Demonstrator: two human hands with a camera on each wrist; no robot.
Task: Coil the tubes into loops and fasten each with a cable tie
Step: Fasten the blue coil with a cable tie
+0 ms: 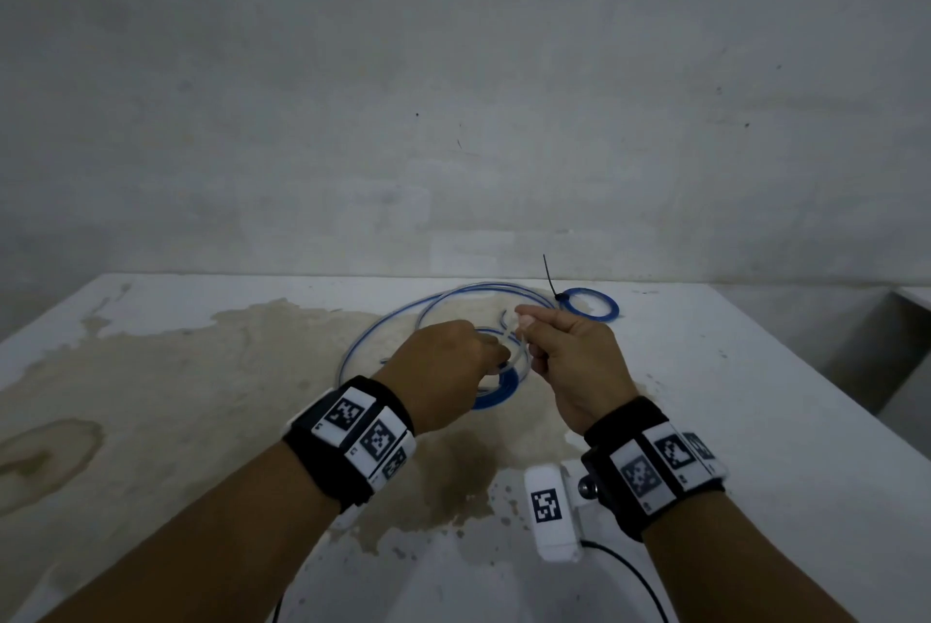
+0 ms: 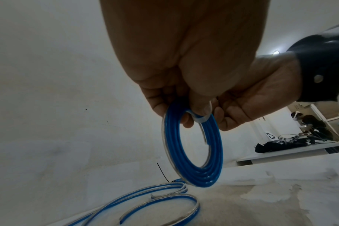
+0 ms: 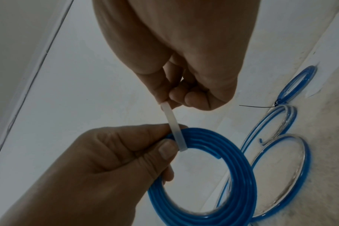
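Note:
My left hand [image 1: 491, 355] pinches a tight blue tube coil [image 3: 232, 175] between thumb and fingers and holds it above the table. A white cable tie [image 3: 174, 126] wraps over the coil at the pinch. My right hand [image 3: 170, 99] pinches the tie's free end just above the coil, strap taut. A loose blue and clear tube [image 1: 403, 320] lies in wide curves on the table behind the hands. Further back rests a small blue coil [image 1: 589, 302] bound with a black cable tie [image 1: 550, 277] whose tail sticks up.
The white table [image 1: 730, 396] carries a large brown stain and ends at a wall behind. Its right edge drops off near a lower surface [image 1: 896, 360]. In the left wrist view a second table [image 2: 300, 151] with dark gear and a seated person stands far off.

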